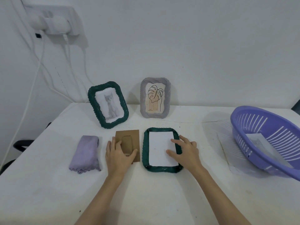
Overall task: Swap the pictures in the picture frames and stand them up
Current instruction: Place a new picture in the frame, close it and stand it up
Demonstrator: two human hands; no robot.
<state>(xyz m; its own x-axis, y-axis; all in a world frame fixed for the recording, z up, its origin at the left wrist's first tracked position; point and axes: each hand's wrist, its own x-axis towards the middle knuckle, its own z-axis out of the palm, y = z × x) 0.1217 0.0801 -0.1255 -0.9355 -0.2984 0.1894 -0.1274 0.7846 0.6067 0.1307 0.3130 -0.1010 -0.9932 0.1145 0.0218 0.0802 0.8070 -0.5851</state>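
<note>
White tabletop, contents as I read them from the head view, nearest first. Left hand: laid palm-down on the lower half of the backing board, fingers straight and loosely spread, thumb out to the right across the board's lower edge; I see no pinch. Backing board: brown card with a cut-out stand flap, lying flat, just left of the open frame and apart from it. Right hand: fingers spread, fingertips resting on the right part of the white sheet, palm over the frame's right rim; whether it presses down I cannot tell. Open frame: dark green, rope-textured rim, lying face-down with its back uncovered; the white sheet sits inside the recess, blank side up, small clips visible at the corners. Cloth: lilac, folded, flat on the tabletop left of the backing board, well clear of both hands. Basket: purple slotted plastic, at the far right, tilted toward me, with a sheet of paper inside; its print is too faint to read. Cat frame: second dark green frame, standing, leaning back, holding a picture of a grey kitten; behind the board. Leaf frame: grey frame, standing near the wall, holding a line drawing of a leaf; behind the open frame. Wall: white, with a socket block upper left and white cables hanging from it.
</note>
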